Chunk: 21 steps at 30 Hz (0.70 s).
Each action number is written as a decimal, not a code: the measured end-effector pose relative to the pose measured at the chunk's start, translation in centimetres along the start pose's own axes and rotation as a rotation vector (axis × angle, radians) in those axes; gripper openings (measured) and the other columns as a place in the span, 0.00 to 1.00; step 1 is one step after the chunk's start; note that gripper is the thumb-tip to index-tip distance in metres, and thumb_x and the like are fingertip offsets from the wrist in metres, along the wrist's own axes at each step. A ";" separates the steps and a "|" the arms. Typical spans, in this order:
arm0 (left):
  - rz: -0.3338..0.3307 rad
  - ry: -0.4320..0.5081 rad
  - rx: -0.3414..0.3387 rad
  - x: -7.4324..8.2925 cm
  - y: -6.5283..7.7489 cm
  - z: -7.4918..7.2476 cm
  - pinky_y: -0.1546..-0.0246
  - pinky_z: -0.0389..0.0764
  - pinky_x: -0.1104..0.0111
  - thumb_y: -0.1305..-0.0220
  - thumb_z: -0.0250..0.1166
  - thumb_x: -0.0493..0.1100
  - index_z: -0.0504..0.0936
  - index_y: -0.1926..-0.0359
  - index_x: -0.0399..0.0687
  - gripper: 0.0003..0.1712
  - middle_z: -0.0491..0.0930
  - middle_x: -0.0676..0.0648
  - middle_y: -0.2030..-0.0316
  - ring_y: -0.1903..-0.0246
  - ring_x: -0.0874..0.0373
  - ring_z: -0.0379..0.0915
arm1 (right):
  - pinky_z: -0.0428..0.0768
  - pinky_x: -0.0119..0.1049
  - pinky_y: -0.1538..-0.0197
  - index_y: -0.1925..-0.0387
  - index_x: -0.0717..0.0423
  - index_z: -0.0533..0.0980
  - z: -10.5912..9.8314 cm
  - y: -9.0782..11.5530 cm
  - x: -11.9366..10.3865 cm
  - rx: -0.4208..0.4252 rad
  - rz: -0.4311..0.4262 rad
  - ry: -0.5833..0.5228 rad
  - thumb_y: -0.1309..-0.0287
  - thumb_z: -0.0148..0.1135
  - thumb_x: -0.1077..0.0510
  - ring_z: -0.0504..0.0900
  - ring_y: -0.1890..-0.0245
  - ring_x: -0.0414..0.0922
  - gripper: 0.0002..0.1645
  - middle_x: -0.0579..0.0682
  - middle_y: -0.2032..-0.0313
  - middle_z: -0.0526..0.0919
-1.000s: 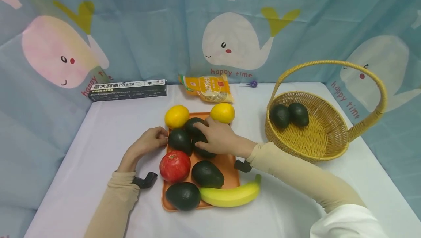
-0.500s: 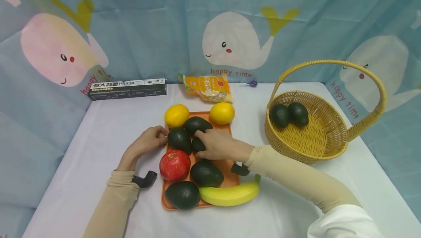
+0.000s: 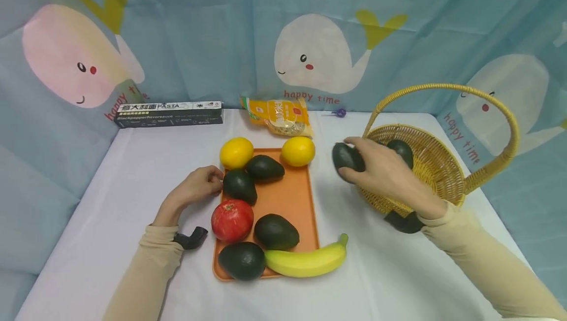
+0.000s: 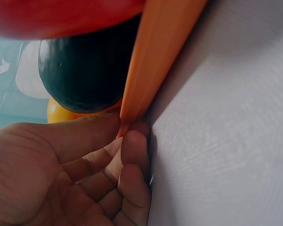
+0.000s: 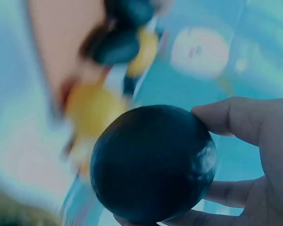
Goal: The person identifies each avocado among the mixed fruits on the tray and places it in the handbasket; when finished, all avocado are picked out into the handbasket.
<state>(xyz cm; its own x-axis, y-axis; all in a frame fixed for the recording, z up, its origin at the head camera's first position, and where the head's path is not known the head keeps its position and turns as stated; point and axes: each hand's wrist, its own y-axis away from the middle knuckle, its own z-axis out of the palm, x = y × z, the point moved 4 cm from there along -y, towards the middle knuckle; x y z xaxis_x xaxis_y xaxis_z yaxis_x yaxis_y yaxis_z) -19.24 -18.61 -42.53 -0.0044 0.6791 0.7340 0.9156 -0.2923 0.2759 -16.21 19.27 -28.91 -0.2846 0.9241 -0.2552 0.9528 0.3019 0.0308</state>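
My right hand (image 3: 383, 171) grips a dark green avocado (image 3: 348, 157) above the table, at the near left side of the wicker basket (image 3: 443, 203). In the right wrist view the avocado (image 5: 153, 162) sits between thumb and fingers. My left hand (image 3: 195, 189) pinches the left rim of the orange tray (image 3: 290, 190); the left wrist view has the thumb and fingers at the tray's edge (image 4: 153, 61). Several avocados, one of them (image 3: 276, 232) near the middle, lie on the tray with a red pomegranate (image 3: 232, 220). Another avocado (image 3: 400, 152) rests inside the basket, one more mostly hidden by my hand.
Two lemons, one yellow lemon (image 3: 298, 151) at the right, lie at the tray's far corners. A banana (image 3: 307, 260) crosses its near edge. Behind are a pasta box (image 3: 170, 114), an orange food packet (image 3: 279, 115) and a small purple item (image 3: 340, 112). The basket's tall handle (image 3: 443, 86) arches over it.
My right hand has lifted an avocado from the middle of the tray and carried it right to the basket, baring tray surface. My left hand stays at the tray's rim.
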 end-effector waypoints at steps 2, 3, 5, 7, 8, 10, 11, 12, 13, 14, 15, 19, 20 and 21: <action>0.000 -0.006 -0.002 0.1 0.1 -0.2 0.64 0.70 0.67 0.39 0.57 0.38 0.75 0.51 0.32 0.17 0.80 0.43 0.71 0.69 0.55 0.72 | 0.75 0.58 0.48 0.32 0.56 0.63 -1.4 0.5 3.1 0.020 0.057 0.011 0.42 0.63 0.42 0.77 0.45 0.60 0.42 0.61 0.39 0.75; 0.001 -0.007 -0.005 0.2 0.1 -0.2 0.65 0.70 0.67 0.39 0.57 0.38 0.75 0.51 0.31 0.17 0.80 0.43 0.70 0.69 0.55 0.72 | 0.73 0.61 0.47 0.31 0.57 0.62 -1.9 0.6 4.7 0.019 0.091 0.014 0.41 0.62 0.43 0.75 0.43 0.63 0.42 0.63 0.38 0.74; -0.002 -0.007 -0.010 0.2 0.1 -0.1 0.64 0.70 0.67 0.38 0.58 0.39 0.75 0.50 0.32 0.18 0.80 0.42 0.70 0.68 0.55 0.72 | 0.72 0.64 0.48 0.31 0.61 0.60 -2.4 0.9 7.8 0.015 0.151 0.027 0.41 0.62 0.43 0.73 0.43 0.67 0.44 0.68 0.39 0.72; -0.006 0.004 -0.016 0.1 0.1 0.0 0.64 0.70 0.67 0.38 0.58 0.39 0.75 0.51 0.32 0.18 0.80 0.42 0.69 0.68 0.54 0.72 | 0.71 0.66 0.49 0.31 0.66 0.57 -2.6 1.2 10.7 0.002 0.201 0.047 0.40 0.60 0.44 0.71 0.44 0.71 0.45 0.73 0.40 0.70; -0.006 0.007 -0.018 0.0 0.1 0.0 0.64 0.70 0.67 0.38 0.58 0.39 0.74 0.51 0.32 0.18 0.80 0.43 0.69 0.68 0.55 0.72 | 0.71 0.66 0.51 0.32 0.68 0.57 -2.6 1.4 11.9 -0.009 0.222 0.057 0.39 0.59 0.44 0.71 0.45 0.71 0.45 0.76 0.42 0.69; -0.002 0.016 -0.019 -0.1 0.0 0.2 0.63 0.70 0.67 0.39 0.58 0.38 0.74 0.51 0.32 0.18 0.80 0.43 0.70 0.68 0.55 0.72 | 0.72 0.63 0.57 0.34 0.73 0.56 -2.4 1.8 13.7 -0.028 0.258 0.084 0.39 0.59 0.45 0.73 0.51 0.72 0.45 0.79 0.47 0.69; 0.000 0.019 -0.020 -0.2 -0.1 0.2 0.63 0.71 0.67 0.39 0.58 0.38 0.74 0.51 0.31 0.18 0.80 0.43 0.70 0.69 0.55 0.73 | 0.73 0.62 0.59 0.35 0.75 0.56 -2.2 2.1 14.4 -0.041 0.270 0.098 0.39 0.59 0.46 0.73 0.53 0.72 0.45 0.80 0.49 0.69; 0.003 0.020 -0.019 -0.3 -0.1 0.2 0.63 0.71 0.67 0.39 0.58 0.38 0.74 0.51 0.31 0.18 0.80 0.43 0.70 0.69 0.54 0.73 | 0.73 0.60 0.62 0.37 0.77 0.56 -2.0 2.3 15.0 -0.052 0.281 0.107 0.39 0.59 0.47 0.74 0.56 0.71 0.44 0.80 0.52 0.70; 0.008 0.018 -0.018 -0.3 -0.1 0.2 0.63 0.71 0.67 0.40 0.57 0.37 0.74 0.51 0.31 0.18 0.80 0.43 0.70 0.69 0.54 0.73 | 0.74 0.58 0.63 0.38 0.78 0.56 -1.8 2.5 15.4 -0.067 0.291 0.113 0.40 0.59 0.47 0.75 0.57 0.70 0.44 0.81 0.53 0.70; 0.008 0.016 -0.018 -0.3 -0.1 0.2 0.63 0.71 0.67 0.40 0.57 0.37 0.74 0.51 0.31 0.18 0.80 0.43 0.70 0.69 0.54 0.73 | 0.74 0.57 0.64 0.38 0.79 0.55 -1.6 2.7 15.8 -0.083 0.299 0.121 0.40 0.60 0.48 0.75 0.59 0.69 0.45 0.81 0.54 0.70; 0.009 0.014 -0.016 -0.3 -0.2 0.2 0.63 0.71 0.67 0.40 0.57 0.37 0.74 0.51 0.31 0.18 0.80 0.43 0.70 0.69 0.54 0.73 | 0.74 0.55 0.65 0.38 0.79 0.55 -1.4 2.8 16.2 -0.100 0.306 0.123 0.41 0.60 0.49 0.76 0.60 0.68 0.45 0.81 0.55 0.70; 0.004 0.001 -0.009 -0.4 -0.2 0.0 0.64 0.71 0.66 0.39 0.57 0.38 0.75 0.51 0.32 0.17 0.80 0.43 0.70 0.69 0.54 0.72 | 0.76 0.57 0.62 0.39 0.80 0.54 -0.6 2.9 17.2 -0.176 0.325 0.120 0.41 0.62 0.50 0.77 0.58 0.71 0.45 0.83 0.53 0.72; 0.002 0.000 -0.008 -0.5 -0.2 0.0 0.64 0.71 0.67 0.39 0.57 0.38 0.75 0.51 0.32 0.17 0.80 0.43 0.70 0.69 0.54 0.72 | 0.77 0.58 0.60 0.39 0.80 0.53 -0.4 2.8 17.4 -0.197 0.331 0.123 0.41 0.62 0.51 0.77 0.57 0.72 0.45 0.83 0.53 0.71; 0.004 -0.002 -0.008 -0.5 -0.2 -0.1 0.64 0.71 0.67 0.39 0.57 0.38 0.75 0.51 0.32 0.17 0.80 0.43 0.70 0.69 0.54 0.72 | 0.77 0.59 0.59 0.40 0.80 0.53 -0.3 2.8 17.6 -0.214 0.337 0.124 0.42 0.62 0.53 0.77 0.56 0.74 0.44 0.84 0.52 0.71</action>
<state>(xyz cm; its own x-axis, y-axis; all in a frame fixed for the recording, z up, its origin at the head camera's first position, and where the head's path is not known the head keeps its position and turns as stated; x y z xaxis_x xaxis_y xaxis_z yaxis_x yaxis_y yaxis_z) -19.42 -18.93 -42.90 0.0002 0.6788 0.7343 0.9125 -0.3004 0.2775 -18.56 36.46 -32.98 0.0162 0.9968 -0.0785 0.9552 0.0078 0.2960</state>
